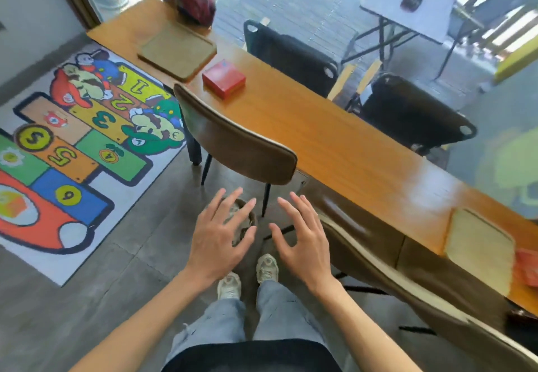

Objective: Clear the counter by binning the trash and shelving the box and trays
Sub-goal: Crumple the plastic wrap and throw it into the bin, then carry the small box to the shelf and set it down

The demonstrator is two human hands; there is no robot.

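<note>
Both hands hover palm-down over the floor, empty, fingers straight and spread: the left hand [221, 237] at about 6 o'clock in view, the right hand [302, 240] just beside it. Under the left hand's fingers sits a small round bin [247, 220], mostly hidden, with crumpled stuff inside; what it is cannot be told. The long wooden counter [334, 138] runs from 11 o'clock down to 4 o'clock. On it, near its far end at 11 o'clock, lies a tan tray [177, 48], flat, its long axis running roughly along the counter. Just beside that tray, toward 4 o'clock from it, sits the red box [224, 78], flat, one corner pointing toward the viewer. A second tray [480, 249] lies at the near end at 4 o'clock, its long axis pointing across the counter; something orange-red [527, 267] touches its right edge, cut off by the frame. A dark red helmet [195, 0] rests at the far end, at 12 o'clock from the first tray. A brown chair [235, 138] stands between the hands and the box, and a numbered rug [72, 144] lies at 9 o'clock.
</note>
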